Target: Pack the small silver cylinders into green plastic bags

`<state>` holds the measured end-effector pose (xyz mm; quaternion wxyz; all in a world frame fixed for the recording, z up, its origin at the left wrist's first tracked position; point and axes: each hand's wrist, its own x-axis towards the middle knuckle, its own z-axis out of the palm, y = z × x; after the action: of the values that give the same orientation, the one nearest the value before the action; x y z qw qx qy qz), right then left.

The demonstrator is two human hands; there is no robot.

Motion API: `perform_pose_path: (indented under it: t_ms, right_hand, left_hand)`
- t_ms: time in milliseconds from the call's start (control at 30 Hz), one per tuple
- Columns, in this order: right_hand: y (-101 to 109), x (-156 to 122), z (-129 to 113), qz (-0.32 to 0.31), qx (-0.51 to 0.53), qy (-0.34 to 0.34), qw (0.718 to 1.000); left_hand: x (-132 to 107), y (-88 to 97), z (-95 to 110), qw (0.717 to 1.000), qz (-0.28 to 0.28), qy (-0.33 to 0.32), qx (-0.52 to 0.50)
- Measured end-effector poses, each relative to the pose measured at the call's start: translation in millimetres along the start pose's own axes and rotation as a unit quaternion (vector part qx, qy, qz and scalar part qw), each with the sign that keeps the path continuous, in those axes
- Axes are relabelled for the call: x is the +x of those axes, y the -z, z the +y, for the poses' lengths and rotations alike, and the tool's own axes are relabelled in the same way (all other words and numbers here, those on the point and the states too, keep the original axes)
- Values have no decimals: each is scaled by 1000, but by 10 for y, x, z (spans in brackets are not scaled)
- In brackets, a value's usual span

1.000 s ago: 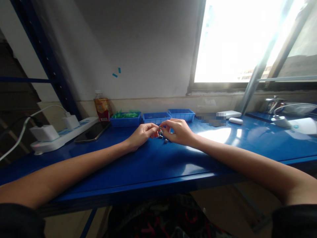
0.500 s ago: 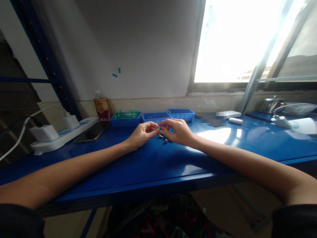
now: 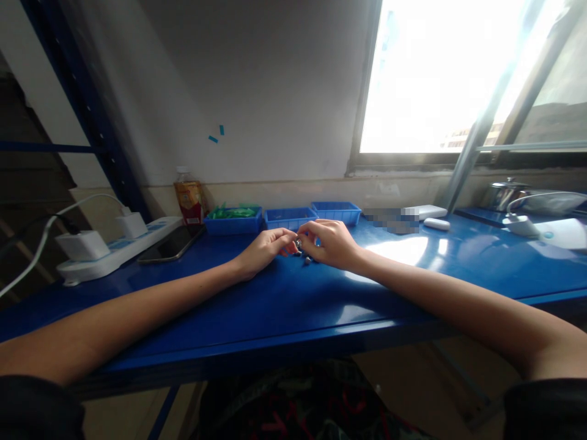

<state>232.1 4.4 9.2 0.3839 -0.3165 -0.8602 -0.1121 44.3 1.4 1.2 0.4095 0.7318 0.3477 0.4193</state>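
My left hand [image 3: 267,249] and my right hand [image 3: 329,242] meet fingertip to fingertip over the middle of the blue table [image 3: 275,305]. Both are closed in a pinch around something small and shiny, mostly hidden by the fingers. Just under the fingertips, a small metal piece [image 3: 307,260] lies on the tabletop, with another dark one partly covered by my hands. Behind the hands stands a blue bin [image 3: 291,215], its contents hard to see.
Left of it, a blue bin [image 3: 233,226] holds green pieces; another blue bin [image 3: 337,212] stands right. A drink bottle [image 3: 189,198], phone [image 3: 172,245] and power strip [image 3: 121,249] occupy the left. A white case [image 3: 436,224] and metal pot [image 3: 507,194] are at right.
My left fingers have turned and shifted slightly at the tips, covering more of the small metal pieces. My right hand stays nearly in place.
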Motion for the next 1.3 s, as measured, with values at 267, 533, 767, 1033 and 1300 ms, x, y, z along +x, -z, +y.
perform_pose_path:
  t_ms: [267, 533, 767, 1033, 1300]
  right_hand:
    - [15, -3, 1, 5, 1, 20, 1000]
    - [2, -4, -21, -2, 16, -14, 1000]
    - [-27, 9, -25, -4, 41, -59, 997]
    - [-92, 20, -11, -39, 50, -99, 993]
    - [-54, 9, -10, -6, 42, -74, 996]
  left_hand:
    - [-8, 4, 17, 1000, -13, 12, 4]
    - [-14, 11, 19, 998, 24, -36, 41]
    - [-23, -16, 7, 995, 48, -37, 73]
    - [-13, -5, -17, 994, 59, -26, 92]
    - [-11, -4, 27, 997, 28, 13, 76]
